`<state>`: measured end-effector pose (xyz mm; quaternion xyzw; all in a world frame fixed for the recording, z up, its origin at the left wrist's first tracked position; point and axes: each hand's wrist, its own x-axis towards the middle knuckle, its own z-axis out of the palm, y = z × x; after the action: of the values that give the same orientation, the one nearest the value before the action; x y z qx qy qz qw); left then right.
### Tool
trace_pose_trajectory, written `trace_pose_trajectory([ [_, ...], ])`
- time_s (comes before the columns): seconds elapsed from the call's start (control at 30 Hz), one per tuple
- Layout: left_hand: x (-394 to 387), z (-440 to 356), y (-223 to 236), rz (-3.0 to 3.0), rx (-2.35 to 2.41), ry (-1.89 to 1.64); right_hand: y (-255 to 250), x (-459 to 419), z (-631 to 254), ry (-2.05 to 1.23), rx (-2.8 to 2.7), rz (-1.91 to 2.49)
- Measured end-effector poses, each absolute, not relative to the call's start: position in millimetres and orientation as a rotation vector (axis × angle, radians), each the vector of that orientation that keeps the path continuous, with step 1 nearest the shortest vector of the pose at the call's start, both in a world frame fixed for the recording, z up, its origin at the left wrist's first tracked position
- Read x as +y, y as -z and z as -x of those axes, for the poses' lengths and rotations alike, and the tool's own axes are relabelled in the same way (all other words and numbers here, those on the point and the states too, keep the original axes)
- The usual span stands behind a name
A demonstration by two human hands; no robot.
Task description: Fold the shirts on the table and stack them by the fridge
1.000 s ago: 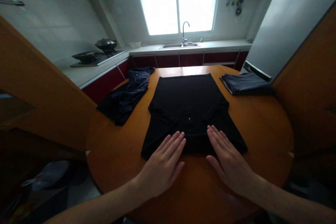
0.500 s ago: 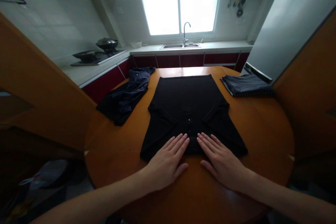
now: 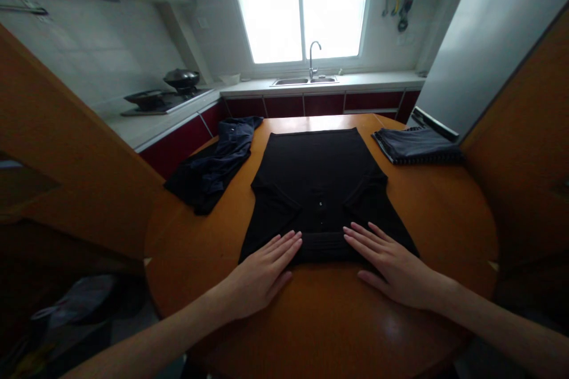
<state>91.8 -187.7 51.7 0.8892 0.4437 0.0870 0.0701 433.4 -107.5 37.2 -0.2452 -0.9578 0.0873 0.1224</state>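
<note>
A black shirt (image 3: 317, 166) lies spread flat on the wooden table (image 3: 329, 320), its hem toward the window and its collar end toward me. Small buttons show along its middle, and the sleeves lie out to each side. Across the near edge, my left hand (image 3: 264, 275) rests flat on the collar end, left of centre, fingers stretched out. On the other side, my right hand (image 3: 391, 263) lies flat on the same edge, fingers straight and thumb apart. Neither hand grips the cloth. A strip of dark collar shows between them.
Crumpled dark clothes (image 3: 217, 160) lie at the table's left. A folded grey stack of clothes (image 3: 418, 145) sits at the right. Beyond the table are a counter with a sink (image 3: 304, 80), a stove with pans (image 3: 166, 100) and a fridge (image 3: 462, 41) at the right.
My hands have slid apart along the shirt's near edge, the left one leftward and the right one rightward. More of the collar shows between them. The shirt stays in place.
</note>
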Motion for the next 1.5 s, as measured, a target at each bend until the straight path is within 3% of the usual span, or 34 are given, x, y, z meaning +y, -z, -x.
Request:
trace_pose_trajectory([
  [0.37, -180, -122, -55, -2.779, 1.44, -0.31, -40, -112, -413, -0.104, -2.754, 0.753],
  [0.57, -162, -127, -58, -2.59, 1.573, -0.507, -29, -106, -406, -0.064, -2.457, 1.063],
  [0.9, -139, -106, -59, -1.983, 1.573, -0.835, -33, -87, -409, -0.628, -2.126, 1.18],
  [1.0, -139, -106, -56, -2.036, 1.574, -0.772, -32, -86, -406, -0.582, -2.163, 1.191],
  [1.27, -154, -131, -58, -2.683, 1.395, -0.531, -39, -101, -395, -0.022, -2.438, 0.962],
  [1.5, -164, -145, -46, -2.735, 1.273, -0.225, -34, -118, -386, -0.123, -2.767, 0.695],
])
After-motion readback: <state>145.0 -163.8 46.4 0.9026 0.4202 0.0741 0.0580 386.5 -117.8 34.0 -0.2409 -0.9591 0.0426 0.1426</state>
